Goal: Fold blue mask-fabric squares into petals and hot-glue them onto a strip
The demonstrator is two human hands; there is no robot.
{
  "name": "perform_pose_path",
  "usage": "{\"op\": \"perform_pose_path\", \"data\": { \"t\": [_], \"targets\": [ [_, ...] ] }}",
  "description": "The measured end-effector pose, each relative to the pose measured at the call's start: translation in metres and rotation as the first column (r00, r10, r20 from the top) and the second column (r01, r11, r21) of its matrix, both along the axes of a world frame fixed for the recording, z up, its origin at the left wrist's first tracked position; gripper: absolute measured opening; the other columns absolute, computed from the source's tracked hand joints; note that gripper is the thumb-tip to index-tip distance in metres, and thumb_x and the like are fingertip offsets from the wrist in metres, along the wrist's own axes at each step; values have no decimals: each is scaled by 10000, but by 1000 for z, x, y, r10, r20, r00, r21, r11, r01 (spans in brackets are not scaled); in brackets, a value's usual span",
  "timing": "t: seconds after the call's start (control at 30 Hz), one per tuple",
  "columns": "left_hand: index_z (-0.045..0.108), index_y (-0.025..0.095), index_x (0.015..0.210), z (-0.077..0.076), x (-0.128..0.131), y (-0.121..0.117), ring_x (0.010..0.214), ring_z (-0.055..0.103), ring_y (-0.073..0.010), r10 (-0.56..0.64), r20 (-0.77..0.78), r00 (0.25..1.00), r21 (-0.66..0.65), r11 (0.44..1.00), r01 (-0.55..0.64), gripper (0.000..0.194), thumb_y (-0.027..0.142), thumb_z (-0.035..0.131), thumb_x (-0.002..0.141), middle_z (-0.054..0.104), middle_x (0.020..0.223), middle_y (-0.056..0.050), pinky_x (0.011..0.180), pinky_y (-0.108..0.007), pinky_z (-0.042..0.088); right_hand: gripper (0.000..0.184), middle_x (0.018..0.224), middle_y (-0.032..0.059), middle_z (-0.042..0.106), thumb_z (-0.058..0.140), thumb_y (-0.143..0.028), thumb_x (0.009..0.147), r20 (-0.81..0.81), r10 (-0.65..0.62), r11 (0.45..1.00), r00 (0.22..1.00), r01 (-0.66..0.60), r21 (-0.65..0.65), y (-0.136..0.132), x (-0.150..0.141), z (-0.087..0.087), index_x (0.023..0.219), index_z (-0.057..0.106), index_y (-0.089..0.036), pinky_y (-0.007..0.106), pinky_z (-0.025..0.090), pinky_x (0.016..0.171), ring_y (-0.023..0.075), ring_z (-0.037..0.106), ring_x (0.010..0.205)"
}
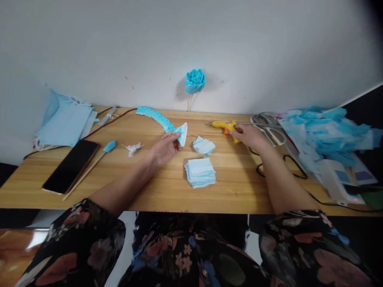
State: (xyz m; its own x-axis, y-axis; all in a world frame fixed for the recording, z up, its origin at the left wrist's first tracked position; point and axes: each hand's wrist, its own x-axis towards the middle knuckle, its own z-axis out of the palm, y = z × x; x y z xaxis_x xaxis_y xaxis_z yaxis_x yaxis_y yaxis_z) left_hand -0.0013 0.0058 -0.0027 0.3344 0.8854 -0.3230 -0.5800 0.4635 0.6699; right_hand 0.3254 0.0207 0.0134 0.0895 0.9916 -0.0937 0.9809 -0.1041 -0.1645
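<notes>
Between the fingers of my left hand [169, 148] is a folded blue-and-white fabric piece [183, 134], pinched near its lower left side. My right hand [247, 134] is wrapped round the handle of a yellow glue gun [224, 124], whose nozzle points left, apart from the piece. A row of overlapping folded blue pieces [154, 116] runs from the back of the table toward my left hand. A small pile of pale cut pieces [204, 146] lies between my hands. Nearer me sits a neat stack of fabric squares [200, 173].
A blue fabric flower [195, 81] on sticks leans at the wall. Face masks [67, 121], a phone [71, 166] and a blue-tipped stick [89, 171] lie left. Scissors [273, 135], blue scraps [326, 131], cables and a white device [338, 181] are on the right.
</notes>
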Motion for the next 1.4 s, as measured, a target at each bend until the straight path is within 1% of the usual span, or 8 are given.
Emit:
{"op": "perform_pose_path", "data": {
  "t": [0.23,0.4,0.53,0.57,0.73,0.87,1.2,1.4],
  "targets": [
    [622,169,804,-2,-1,3,588,571,-99,-6,7,1000,-23,1000,6,232,169,851,766,654,684,24,560,-245,411,232,863,73,746,621,-380,929,-244,-85,992,966,104,66,-3,15,-17,1001,711,-179,288,406,616,186,625,687],
    [633,162,806,-3,-1,4,602,590,-103,-23,8,1000,-25,999,23,225,162,854,760,670,709,14,566,-245,415,340,812,49,715,653,-447,867,-699,-63,960,712,234,151,-11,7,-18,1091,654,-190,265,438,560,158,603,658],
    [640,158,801,-3,-1,4,587,591,-104,-30,11,999,-24,999,30,192,151,831,783,664,688,12,559,-246,419,380,1017,73,749,750,-338,711,-839,213,796,500,409,446,-17,-17,-5,1048,651,-195,265,480,693,143,631,805],
    [644,156,807,-3,-1,4,587,595,-106,-27,16,1000,-25,999,28,184,143,826,786,666,689,10,559,-248,423,382,1042,70,750,757,-321,703,-852,236,798,468,408,444,-20,-22,-2,1050,662,-193,268,486,712,143,637,817],
    [656,147,841,-4,-1,4,585,606,-112,-16,29,999,-34,999,17,169,116,813,788,675,695,5,561,-254,439,275,628,1,644,777,-442,769,-865,54,935,499,279,219,-40,-43,5,758,682,-184,260,404,533,121,525,557],
    [660,148,852,-5,-2,4,604,612,-111,-17,28,999,-39,999,18,189,125,832,777,678,713,5,569,-256,437,331,964,52,762,835,-474,714,-916,126,974,380,130,187,-48,-63,9,892,737,-213,259,468,521,142,608,675],
    [680,143,845,-9,-1,4,650,609,-113,-23,38,999,-23,999,24,222,148,878,743,673,739,6,611,-271,434,571,882,59,707,671,-812,762,-928,165,982,335,-143,123,-54,-81,8,806,681,-243,322,503,541,149,555,595],
    [706,149,859,-11,-2,4,641,589,-108,-42,21,999,-4,999,42,166,153,852,781,669,735,1,639,-272,433,567,832,40,663,647,-793,805,-922,217,968,320,-194,161,-53,-86,5,832,651,-226,293,506,522,122,533,575]
  ]
}}
